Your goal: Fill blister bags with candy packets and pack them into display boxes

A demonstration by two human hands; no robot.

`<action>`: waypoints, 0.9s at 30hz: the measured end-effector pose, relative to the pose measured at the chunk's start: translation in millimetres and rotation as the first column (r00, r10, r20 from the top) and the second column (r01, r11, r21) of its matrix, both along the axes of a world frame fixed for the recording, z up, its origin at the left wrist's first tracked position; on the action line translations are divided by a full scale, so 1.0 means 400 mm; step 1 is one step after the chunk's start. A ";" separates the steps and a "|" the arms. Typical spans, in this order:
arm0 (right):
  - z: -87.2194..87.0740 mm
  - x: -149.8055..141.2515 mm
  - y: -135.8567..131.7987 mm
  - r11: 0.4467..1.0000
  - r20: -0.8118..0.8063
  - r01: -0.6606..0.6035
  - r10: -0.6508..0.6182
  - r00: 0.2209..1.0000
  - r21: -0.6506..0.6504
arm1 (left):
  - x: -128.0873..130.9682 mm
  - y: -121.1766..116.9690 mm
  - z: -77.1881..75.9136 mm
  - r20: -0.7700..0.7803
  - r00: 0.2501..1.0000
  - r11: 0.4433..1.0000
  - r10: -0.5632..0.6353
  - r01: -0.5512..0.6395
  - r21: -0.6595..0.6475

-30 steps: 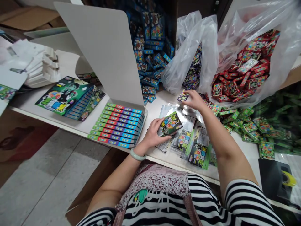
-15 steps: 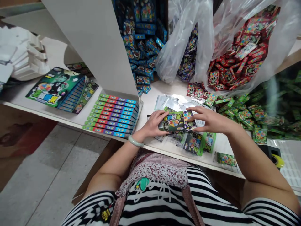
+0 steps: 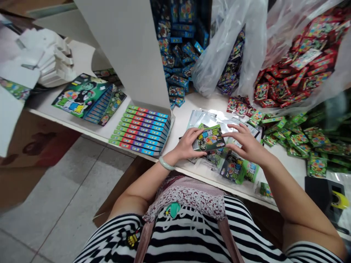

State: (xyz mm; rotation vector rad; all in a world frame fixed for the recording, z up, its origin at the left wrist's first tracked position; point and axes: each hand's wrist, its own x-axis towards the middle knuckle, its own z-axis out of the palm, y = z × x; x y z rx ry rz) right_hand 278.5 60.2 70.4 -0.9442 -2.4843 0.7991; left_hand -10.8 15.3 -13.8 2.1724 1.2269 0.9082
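My left hand (image 3: 189, 144) grips a black and green printed pouch (image 3: 211, 138) by its left end, thumb below and fingers above. Just beyond the pouch's right end, my right hand (image 3: 249, 143) has its fingers apart with nothing visible in them; whether a fingertip touches the pouch edge I cannot tell. Below both hands lie more black and green pouches (image 3: 231, 168) near the table edge. Clear and silvery plastic pouches (image 3: 201, 117) lie flat behind them.
A row of multicoloured small boxes (image 3: 141, 129) stands at left, beside a green display box (image 3: 82, 96). Behind are blue packets (image 3: 178, 80) and a plastic bag (image 3: 208, 69). Red packets (image 3: 296, 82) and green packets (image 3: 315, 137) are heaped right, near a black tape dispenser (image 3: 323, 197).
The small purple packet at the pouch's right end is out of sight. My right hand has drawn back with fingers spread, while the left keeps hold. The whole view has shifted.
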 end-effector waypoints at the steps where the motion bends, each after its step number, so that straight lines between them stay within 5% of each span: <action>1: -0.004 -0.004 -0.005 1.000 -0.015 -0.009 0.009 1.000 -0.012 | -0.001 -0.001 -0.001 0.011 1.000 1.000 0.003 -0.003 -0.006; 4: -0.029 -0.026 0.021 0.993 -0.209 0.091 -0.105 0.972 -0.075 | -0.013 -0.007 -0.002 0.061 0.998 0.999 0.021 -0.020 -0.028; 8: -0.085 -0.150 0.159 0.931 -0.422 0.331 -0.365 0.830 -0.154 | -0.039 -0.033 0.009 0.152 0.988 0.999 0.014 -0.006 -0.053; 13: -0.106 -0.462 0.369 0.980 -0.047 0.184 -0.181 0.982 0.077 | -0.068 -0.074 0.020 0.255 0.966 0.999 0.053 -0.053 -0.004; 18: -0.080 -0.668 0.493 0.946 0.222 0.175 -0.238 0.945 0.272 | -0.094 -0.104 0.014 0.239 0.966 0.995 0.098 -0.096 -0.019; 23: -0.086 -0.649 0.518 0.931 0.177 0.258 -0.308 0.935 0.258 | -0.101 -0.113 0.002 0.185 0.974 0.991 0.128 -0.117 -0.071; 25: -0.098 -0.587 0.493 0.943 0.025 0.315 -0.319 0.947 0.106 | -0.101 -0.110 0.001 0.185 0.974 0.990 0.132 -0.123 -0.063; 27: -0.112 -0.502 0.443 0.945 -0.206 0.275 -0.308 0.929 -0.176 | -0.101 -0.104 0.003 0.193 0.973 0.991 0.129 -0.122 -0.049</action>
